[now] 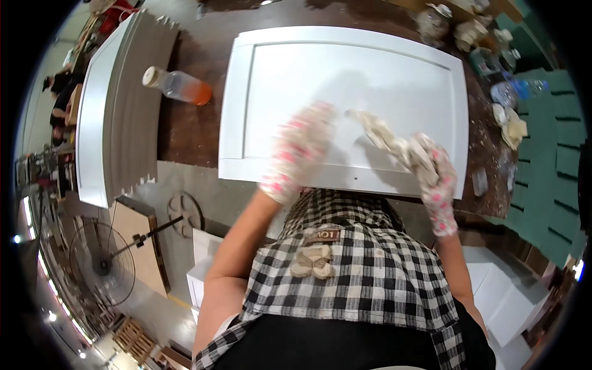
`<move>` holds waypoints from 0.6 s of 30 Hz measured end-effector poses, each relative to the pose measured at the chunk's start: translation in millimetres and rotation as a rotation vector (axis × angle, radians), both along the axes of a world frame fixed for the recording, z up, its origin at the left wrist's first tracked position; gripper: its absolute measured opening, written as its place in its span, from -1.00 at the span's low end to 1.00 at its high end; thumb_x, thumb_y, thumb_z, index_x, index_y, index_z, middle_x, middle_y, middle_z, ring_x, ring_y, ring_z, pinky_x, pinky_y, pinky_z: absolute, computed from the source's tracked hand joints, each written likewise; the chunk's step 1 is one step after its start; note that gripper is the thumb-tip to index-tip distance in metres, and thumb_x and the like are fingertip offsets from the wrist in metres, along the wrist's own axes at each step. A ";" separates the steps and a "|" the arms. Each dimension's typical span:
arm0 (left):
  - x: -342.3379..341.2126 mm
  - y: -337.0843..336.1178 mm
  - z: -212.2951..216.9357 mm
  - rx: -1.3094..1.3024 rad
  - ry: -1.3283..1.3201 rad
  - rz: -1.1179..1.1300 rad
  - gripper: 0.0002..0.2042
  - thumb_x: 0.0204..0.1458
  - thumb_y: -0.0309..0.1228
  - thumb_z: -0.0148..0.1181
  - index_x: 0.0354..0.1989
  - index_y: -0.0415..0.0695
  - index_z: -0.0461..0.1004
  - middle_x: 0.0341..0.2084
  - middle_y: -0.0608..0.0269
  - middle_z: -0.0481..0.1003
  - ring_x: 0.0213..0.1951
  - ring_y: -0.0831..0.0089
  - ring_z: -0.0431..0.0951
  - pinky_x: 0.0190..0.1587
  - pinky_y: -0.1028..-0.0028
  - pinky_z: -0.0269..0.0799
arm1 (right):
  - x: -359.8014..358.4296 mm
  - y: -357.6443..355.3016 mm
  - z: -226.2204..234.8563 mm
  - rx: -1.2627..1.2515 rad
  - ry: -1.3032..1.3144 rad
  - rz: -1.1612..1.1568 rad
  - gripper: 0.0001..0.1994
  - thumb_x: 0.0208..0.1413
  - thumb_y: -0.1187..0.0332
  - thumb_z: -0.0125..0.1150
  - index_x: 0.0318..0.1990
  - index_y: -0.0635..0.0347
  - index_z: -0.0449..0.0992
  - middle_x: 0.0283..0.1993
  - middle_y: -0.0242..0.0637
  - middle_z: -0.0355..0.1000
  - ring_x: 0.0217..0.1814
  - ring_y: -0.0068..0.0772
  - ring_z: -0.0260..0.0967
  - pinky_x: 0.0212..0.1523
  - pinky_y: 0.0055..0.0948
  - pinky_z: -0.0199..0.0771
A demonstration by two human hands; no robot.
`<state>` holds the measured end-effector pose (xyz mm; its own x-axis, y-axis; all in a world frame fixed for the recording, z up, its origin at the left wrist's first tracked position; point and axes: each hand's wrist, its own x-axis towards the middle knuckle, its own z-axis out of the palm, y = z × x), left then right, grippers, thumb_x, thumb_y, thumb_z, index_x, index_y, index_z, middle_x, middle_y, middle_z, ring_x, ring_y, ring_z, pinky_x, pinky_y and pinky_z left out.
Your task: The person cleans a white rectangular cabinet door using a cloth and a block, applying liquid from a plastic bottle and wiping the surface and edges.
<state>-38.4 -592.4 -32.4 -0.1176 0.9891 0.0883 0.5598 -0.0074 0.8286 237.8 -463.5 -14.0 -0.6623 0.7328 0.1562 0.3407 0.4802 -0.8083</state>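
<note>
A white cabinet door (345,74) with a raised frame lies flat on the dark brown table in front of me. My right hand (435,179), in a white glove with pink flowers, is closed on a twisted off-white rag (385,137). The rag's loose end reaches left over the door's recessed panel. My left hand (301,148), gloved the same way, is over the door's near left part. Motion smears its fingers, so I cannot make out whether it holds anything or touches the surface.
A bottle of orange liquid (179,87) lies or stands left of the door. Beyond it stands a stack of white doors (98,117). Several bottles (487,58) and a crumpled cloth (512,128) are at the right. A floor fan (105,265) stands lower left; people work far left.
</note>
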 end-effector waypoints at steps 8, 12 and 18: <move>-147.4 -62.9 -81.4 -0.173 0.206 0.454 -0.48 0.24 -0.15 -0.06 0.38 0.08 0.12 0.40 0.27 0.02 0.41 0.24 0.00 0.38 0.24 -0.06 | -83.2 -49.9 -31.2 0.429 -0.220 0.665 -0.59 -0.14 0.24 0.32 -0.02 -0.15 0.55 0.16 -0.34 0.38 0.30 -0.08 0.19 0.32 0.09 0.04; -160.8 -59.8 -80.9 -0.150 0.165 0.340 -0.51 0.25 -0.19 -0.06 0.36 0.14 0.15 0.39 0.27 0.06 0.39 0.28 0.05 0.36 0.25 0.01 | -219.6 -112.7 -33.0 0.482 -0.057 0.833 -0.68 -0.09 0.31 0.26 -0.10 -0.17 0.54 0.10 -0.39 0.36 0.24 -0.14 0.23 0.27 0.07 0.15; -166.6 -55.1 -81.3 -0.054 0.258 0.277 -0.55 0.23 -0.26 -0.01 0.31 0.13 0.25 0.33 0.19 0.16 0.31 0.19 0.19 0.29 0.29 0.17 | -238.6 -129.9 -49.0 0.487 -0.030 0.897 -0.65 -0.13 0.23 0.31 -0.09 -0.26 0.55 0.10 -0.38 0.38 0.23 -0.14 0.27 0.21 0.04 0.23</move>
<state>-205.0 -647.5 -113.8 -0.3623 0.9268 0.0986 0.7243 0.2134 0.6556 -0.8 -593.5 -63.0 -0.9444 -0.1740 0.2789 -0.2893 0.8426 -0.4541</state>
